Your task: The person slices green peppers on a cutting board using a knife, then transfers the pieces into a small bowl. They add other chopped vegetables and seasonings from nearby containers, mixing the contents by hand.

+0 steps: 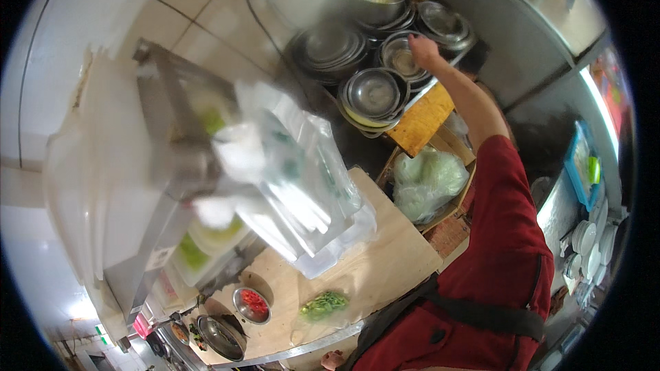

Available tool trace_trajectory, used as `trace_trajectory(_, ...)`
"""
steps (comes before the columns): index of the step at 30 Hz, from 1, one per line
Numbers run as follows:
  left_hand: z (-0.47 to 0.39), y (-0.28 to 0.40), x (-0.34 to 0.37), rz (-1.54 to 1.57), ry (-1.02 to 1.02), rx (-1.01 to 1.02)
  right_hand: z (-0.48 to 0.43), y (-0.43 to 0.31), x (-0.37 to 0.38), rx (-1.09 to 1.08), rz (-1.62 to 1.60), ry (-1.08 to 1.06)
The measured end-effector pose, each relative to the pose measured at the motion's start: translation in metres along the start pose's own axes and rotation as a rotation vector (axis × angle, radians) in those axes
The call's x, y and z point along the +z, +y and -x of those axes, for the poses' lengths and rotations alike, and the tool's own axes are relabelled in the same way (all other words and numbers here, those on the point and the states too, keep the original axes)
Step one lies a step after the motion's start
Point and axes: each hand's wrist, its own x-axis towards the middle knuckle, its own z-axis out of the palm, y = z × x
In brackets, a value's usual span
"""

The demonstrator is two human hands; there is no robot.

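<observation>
My right hand (425, 53) reaches out over the stacked metal bowls, its fingers at the rim of one steel bowl (403, 62). Whether the fingers grip that rim cannot be made out. Just in front stands another nested stack of steel bowls (374, 94), and a dark stack of round metal dishes (332, 49) is to the left. Low in the picture, my left hand (333, 359) shows only in part, fingers curled, below the edge of the wooden board (392, 237). Chopped green vegetables (325, 305) in clear plastic lie on that board.
Blurred clear plastic bags (309, 165) hang close to the camera beside a metal shelf (154, 237). A crate holds bagged pale green vegetables (428, 180). Sliced red peppers fill a small steel bowl (252, 306) near a larger bowl (221, 337). White plates (585, 237) are stacked at right.
</observation>
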Motion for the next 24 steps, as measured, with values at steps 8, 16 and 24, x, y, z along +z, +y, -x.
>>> trace_trajectory(8, 0.009, -0.014, 0.005, -0.026, -0.028, -0.004, -0.009, -0.005, -0.029, 0.142, -0.055, -0.003)
trace_trajectory(16, 0.017, -0.001, -0.005, -0.071, -0.072, 0.114, 0.002, 0.014, -0.047, -0.017, -0.044, 0.097)
trace_trajectory(24, -0.006, 0.009, -0.013, 0.011, 0.088, -0.004, 0.043, 0.074, -0.1, 0.075, -0.2, 0.222)
